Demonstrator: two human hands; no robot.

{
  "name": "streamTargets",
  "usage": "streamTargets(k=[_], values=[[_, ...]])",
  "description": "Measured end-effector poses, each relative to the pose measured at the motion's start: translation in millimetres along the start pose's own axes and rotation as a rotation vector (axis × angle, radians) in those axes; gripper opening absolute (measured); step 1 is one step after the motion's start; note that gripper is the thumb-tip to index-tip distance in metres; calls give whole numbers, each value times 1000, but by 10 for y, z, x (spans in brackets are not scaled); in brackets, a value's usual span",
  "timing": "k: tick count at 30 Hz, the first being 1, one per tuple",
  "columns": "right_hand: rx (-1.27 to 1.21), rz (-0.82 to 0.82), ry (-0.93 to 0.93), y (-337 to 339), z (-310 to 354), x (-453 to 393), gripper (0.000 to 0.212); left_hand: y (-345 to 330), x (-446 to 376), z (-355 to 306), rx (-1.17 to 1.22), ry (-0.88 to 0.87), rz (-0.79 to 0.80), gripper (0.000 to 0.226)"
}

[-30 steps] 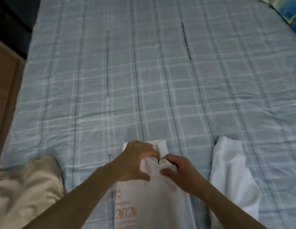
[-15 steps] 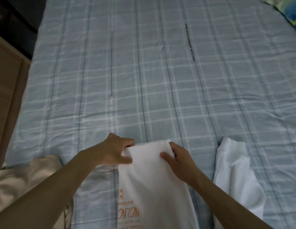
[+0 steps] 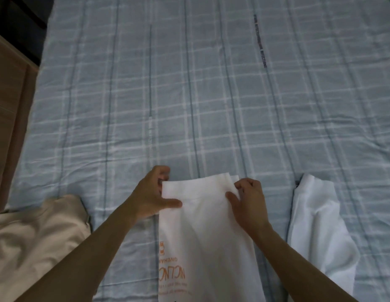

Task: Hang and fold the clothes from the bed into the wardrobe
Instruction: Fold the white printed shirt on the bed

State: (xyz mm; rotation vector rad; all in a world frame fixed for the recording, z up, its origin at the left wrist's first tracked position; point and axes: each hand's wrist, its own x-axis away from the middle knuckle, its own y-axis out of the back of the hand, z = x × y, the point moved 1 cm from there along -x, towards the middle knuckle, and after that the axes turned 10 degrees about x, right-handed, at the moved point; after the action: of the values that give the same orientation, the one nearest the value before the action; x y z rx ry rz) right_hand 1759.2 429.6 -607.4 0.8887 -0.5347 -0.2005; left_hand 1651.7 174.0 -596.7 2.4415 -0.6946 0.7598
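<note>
A white shirt with orange print lies folded into a long strip on the blue checked bed sheet, its far end toward the middle of the bed. My left hand pinches the far left corner of the strip, thumb on top. My right hand pinches the far right corner, thumb on the cloth and fingers curled over the edge. The near end of the shirt runs out of view at the bottom.
A beige garment lies crumpled at the near left. Another white garment lies to the right of the shirt. A wooden bed frame runs along the left edge, with dark floor behind it.
My hands were together at the middle of the shirt's far end; they have spread apart to its two corners, and the end now lies flat and wide.
</note>
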Motion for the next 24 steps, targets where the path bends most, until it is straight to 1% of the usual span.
streamTargets(k=[1, 2, 3, 5, 7, 10, 12, 13, 14, 15, 16, 17, 18, 19, 20, 21, 23, 24], values=[[-32, -4, -26, 12, -10, -28, 14, 7, -5, 2, 60, 33, 21, 102], [-74, 7, -59, 26, -21, -48, 13, 5, -6, 4, 91, 53, 17, 100], [-117, 25, -91, 36, -34, -57, 14, -8, -6, 1, 86, 65, -10, 92], [-168, 40, -121, 50, -57, -54, 18, -58, 1, 5, -6, 81, -82, 67], [-194, 6, -98, 72, -63, -45, 22, -87, 0, 29, -32, 74, -163, 49], [-238, -87, -35, 125, -55, -87, 24, -60, -5, -5, 104, 23, -351, 43], [-238, -106, -43, 144, -38, -129, 23, -94, 4, -52, 129, -1, -436, 41], [-221, -95, -58, 146, -27, -138, 24, -141, 32, -69, 84, -37, -467, 38], [-189, -94, -69, 144, -21, -133, 30, -199, 75, -79, -24, -119, -511, 31], [-136, -125, -52, 137, -24, -110, 42, -278, 131, -92, -190, -245, -547, 25], [-61, -185, 5, 128, -29, -71, 52, -386, 184, -99, -379, -374, -553, 26], [43, -250, 93, 106, -26, -23, 58, -508, 219, -92, -535, -482, -521, 33], [164, -292, 202, 66, -26, 27, 59, -639, 227, -78, -648, -550, -454, 39], [282, -284, 310, 5, -29, 75, 59, -770, 219, -63, -726, -580, -370, 45], [380, -225, 399, -79, -51, 110, 60, -881, 194, -39, -788, -573, -291, 51], [464, -150, 449, -158, -89, 130, 61, -961, 146, -3, -845, -541, -228, 55], [560, -38, 440, -266, -226, 78, 68, -1012, 18, 92, -920, -472, -167, 61], [583, -21, 421, -297, -300, 41, 71, -1016, -34, 145, -935, -457, -161, 63]])
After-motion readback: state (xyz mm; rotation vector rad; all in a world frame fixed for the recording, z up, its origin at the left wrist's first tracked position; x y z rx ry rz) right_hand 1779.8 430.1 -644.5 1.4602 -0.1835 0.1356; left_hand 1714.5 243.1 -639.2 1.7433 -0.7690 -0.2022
